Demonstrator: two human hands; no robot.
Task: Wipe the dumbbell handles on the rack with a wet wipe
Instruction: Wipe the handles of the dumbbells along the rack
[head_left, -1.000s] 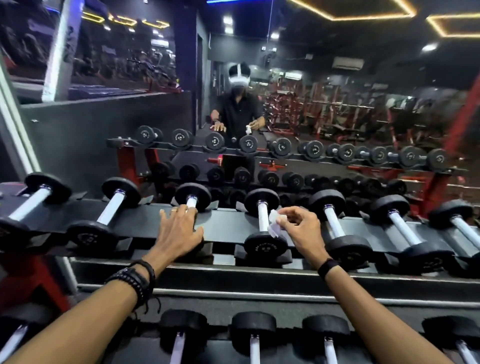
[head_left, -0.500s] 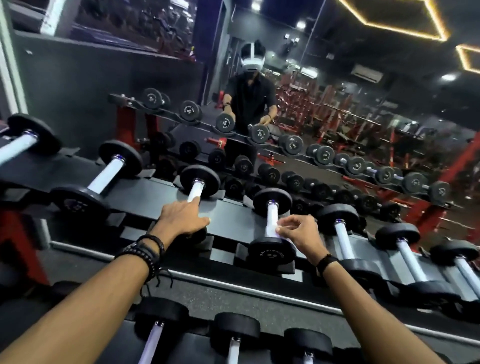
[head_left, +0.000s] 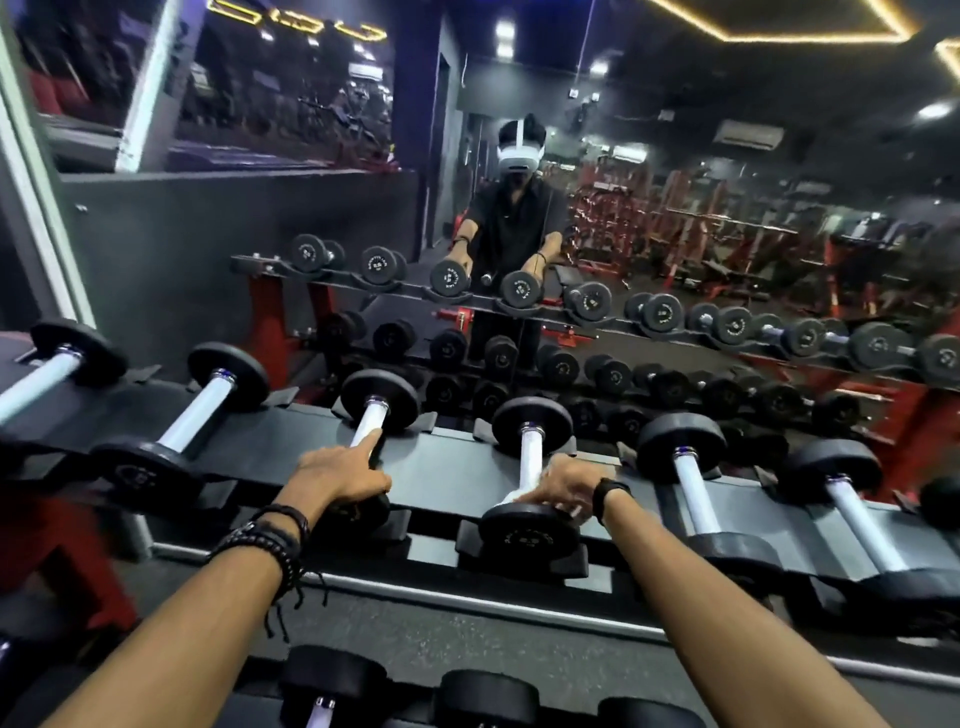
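Observation:
Black dumbbells with pale metal handles lie in a row on the top shelf of the rack (head_left: 457, 470). My right hand (head_left: 563, 486) is curled round the near end of one dumbbell's handle (head_left: 531, 457), just behind its front weight (head_left: 527, 530). A white wet wipe (head_left: 511, 498) shows between my fingers and the handle. My left hand (head_left: 337, 475) rests on the neighbouring dumbbell to the left, covering the near part of its handle (head_left: 371, 418), with the forefinger stretched along the bar.
More dumbbells lie to the left (head_left: 200, 413) and right (head_left: 691, 488) on the same shelf. A lower shelf (head_left: 467, 644) with several dumbbells runs below my forearms. A wall mirror (head_left: 675, 234) behind the rack reflects me and the gym.
My right hand has slid with the wipe down the handle toward the front weight. My left hand stays on its dumbbell. The view has shifted slightly.

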